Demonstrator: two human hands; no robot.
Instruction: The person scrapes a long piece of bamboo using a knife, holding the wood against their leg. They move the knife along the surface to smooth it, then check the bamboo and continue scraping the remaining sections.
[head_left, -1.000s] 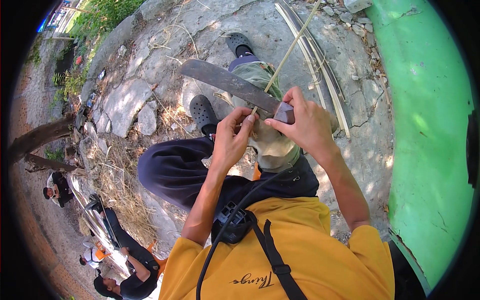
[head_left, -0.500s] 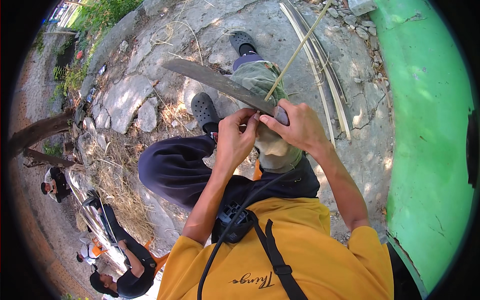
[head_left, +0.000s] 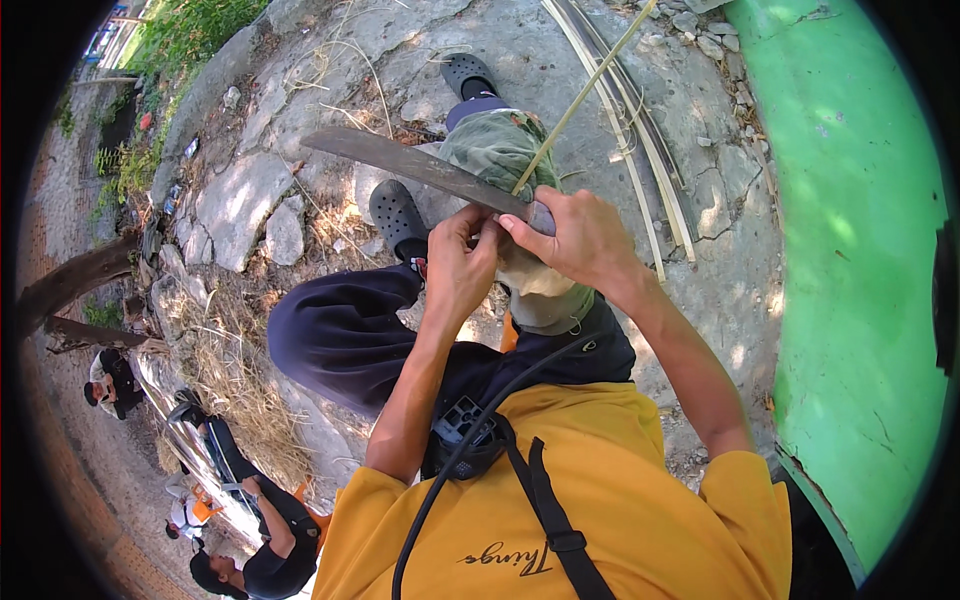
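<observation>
My right hand (head_left: 592,240) is closed round the handle of a long, dark-bladed machete (head_left: 405,165), its blade pointing to the far left. My left hand (head_left: 462,265) pinches beside the blade's base, its fingertips almost touching my right thumb. A thin, pale strip, which looks like bamboo (head_left: 580,105), slants from the upper right down to the blade and meets it near the handle. Its lower end is hidden behind the blade and my fingers. Beneath both hands, a worn green-grey cloth (head_left: 495,145) covers my right leg.
More long pale strips (head_left: 640,150) lie on the cracked concrete beyond my right hand. A green wall (head_left: 850,300) borders the right side. Dry fibres (head_left: 240,400) and a branch (head_left: 80,275) lie left. A seated co-worker (head_left: 270,540) and other people are at lower left.
The whole view has shifted slightly, and my hands with the machete sit a little further left. Both grips look the same, with the strip still against the blade.
</observation>
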